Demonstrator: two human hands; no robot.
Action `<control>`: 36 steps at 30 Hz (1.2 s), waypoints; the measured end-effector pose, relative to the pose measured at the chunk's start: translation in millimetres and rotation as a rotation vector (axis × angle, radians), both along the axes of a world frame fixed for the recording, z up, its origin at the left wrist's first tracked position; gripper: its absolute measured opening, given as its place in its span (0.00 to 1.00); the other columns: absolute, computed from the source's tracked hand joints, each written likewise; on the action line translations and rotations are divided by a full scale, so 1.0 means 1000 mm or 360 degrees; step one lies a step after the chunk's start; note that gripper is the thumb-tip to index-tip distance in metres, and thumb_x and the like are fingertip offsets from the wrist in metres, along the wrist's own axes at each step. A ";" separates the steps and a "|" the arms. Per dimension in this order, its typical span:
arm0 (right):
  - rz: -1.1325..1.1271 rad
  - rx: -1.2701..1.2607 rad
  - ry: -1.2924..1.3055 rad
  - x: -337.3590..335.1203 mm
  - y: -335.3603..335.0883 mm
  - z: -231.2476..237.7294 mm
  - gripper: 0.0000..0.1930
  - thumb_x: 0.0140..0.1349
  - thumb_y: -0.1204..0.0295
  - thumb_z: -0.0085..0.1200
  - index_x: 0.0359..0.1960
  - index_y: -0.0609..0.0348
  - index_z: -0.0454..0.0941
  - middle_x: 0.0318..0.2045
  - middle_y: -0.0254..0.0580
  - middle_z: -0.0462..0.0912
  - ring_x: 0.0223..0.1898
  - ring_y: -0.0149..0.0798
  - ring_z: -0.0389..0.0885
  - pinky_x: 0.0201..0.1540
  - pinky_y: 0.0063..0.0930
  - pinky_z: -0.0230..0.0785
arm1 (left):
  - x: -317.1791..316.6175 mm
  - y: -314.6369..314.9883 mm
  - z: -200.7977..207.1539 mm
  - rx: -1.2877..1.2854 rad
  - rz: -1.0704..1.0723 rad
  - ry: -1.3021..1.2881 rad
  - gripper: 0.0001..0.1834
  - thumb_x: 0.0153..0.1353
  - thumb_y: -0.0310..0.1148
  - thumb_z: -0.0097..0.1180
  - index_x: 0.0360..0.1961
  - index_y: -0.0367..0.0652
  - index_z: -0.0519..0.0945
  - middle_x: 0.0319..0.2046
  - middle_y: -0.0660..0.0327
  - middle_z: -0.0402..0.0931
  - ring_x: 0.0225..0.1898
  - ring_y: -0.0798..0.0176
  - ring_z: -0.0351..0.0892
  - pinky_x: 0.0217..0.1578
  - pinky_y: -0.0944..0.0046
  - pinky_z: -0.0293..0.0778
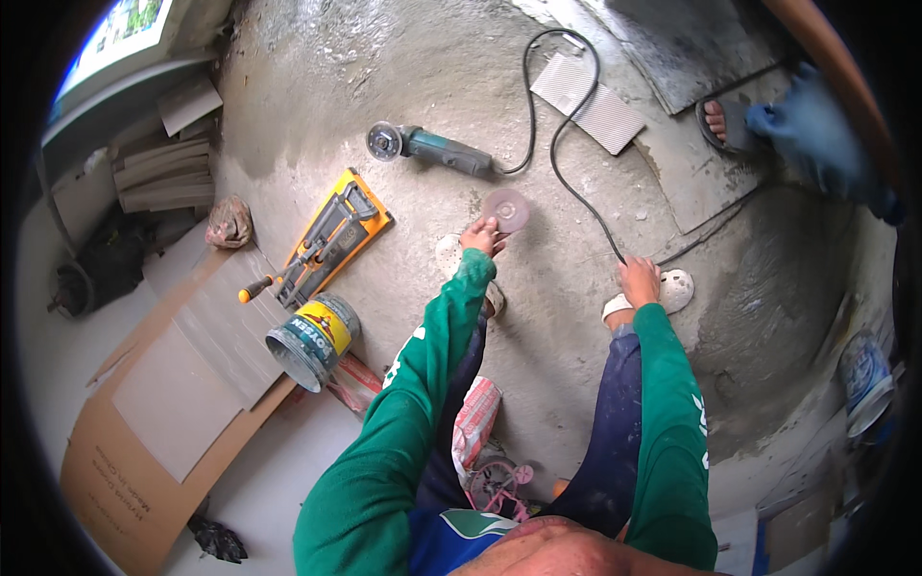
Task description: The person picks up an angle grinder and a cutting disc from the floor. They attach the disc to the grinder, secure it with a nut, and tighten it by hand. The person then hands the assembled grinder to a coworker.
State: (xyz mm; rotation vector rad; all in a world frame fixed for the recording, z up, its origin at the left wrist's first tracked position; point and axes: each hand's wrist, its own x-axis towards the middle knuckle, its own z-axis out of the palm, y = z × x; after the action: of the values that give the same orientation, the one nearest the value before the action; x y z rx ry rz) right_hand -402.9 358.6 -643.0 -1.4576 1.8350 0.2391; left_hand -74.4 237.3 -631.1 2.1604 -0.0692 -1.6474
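Left hand (485, 236) pinching disc (507, 207); right hand (641, 281) at cord (552, 146), grip unclear; grinder (447, 154) lying left-right, head leftward; rough grey floor (307, 77); cardboard (163, 490) left.

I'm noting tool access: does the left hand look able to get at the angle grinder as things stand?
Probably yes: nothing visible stands between the left hand and the angle grinder, though that hand holds a disc and may need freeing first.
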 end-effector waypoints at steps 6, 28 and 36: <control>0.0019 0.0259 -0.0019 -0.002 -0.024 0.000 0.16 0.65 0.60 0.48 0.44 0.56 0.79 0.41 0.49 0.80 0.49 0.53 0.74 0.52 0.51 0.61 | 0.007 -0.078 -0.004 -0.0523 0.0258 -0.0057 0.23 0.62 0.34 0.59 0.53 0.30 0.71 0.40 0.54 0.80 0.33 0.58 0.84 0.24 0.65 0.78; 0.0511 -0.1139 -0.0342 -0.030 -0.072 0.140 0.05 0.54 0.69 0.51 0.27 0.55 0.70 0.24 0.37 0.73 0.34 0.40 0.75 0.42 0.34 0.69 | -0.166 -0.026 0.110 -0.1574 -0.3363 -0.0203 0.15 0.62 0.31 0.48 0.50 0.40 0.71 0.36 0.53 0.73 0.43 0.50 0.74 0.49 0.53 0.69; 0.0914 -0.1335 -0.0418 -0.125 -0.080 0.086 0.09 0.58 0.63 0.50 0.28 0.54 0.71 0.25 0.38 0.75 0.36 0.43 0.76 0.49 0.41 0.67 | -0.154 -0.071 0.117 -0.1186 -0.3837 -0.0258 0.10 0.64 0.34 0.49 0.43 0.43 0.75 0.39 0.54 0.77 0.45 0.49 0.75 0.47 0.53 0.71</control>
State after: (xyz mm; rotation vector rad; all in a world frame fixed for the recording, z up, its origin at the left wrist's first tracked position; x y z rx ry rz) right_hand -528.3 279.1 -556.8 -2.4392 1.2963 -0.4940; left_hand -228.6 166.6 -514.5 0.7171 -3.3883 -1.1969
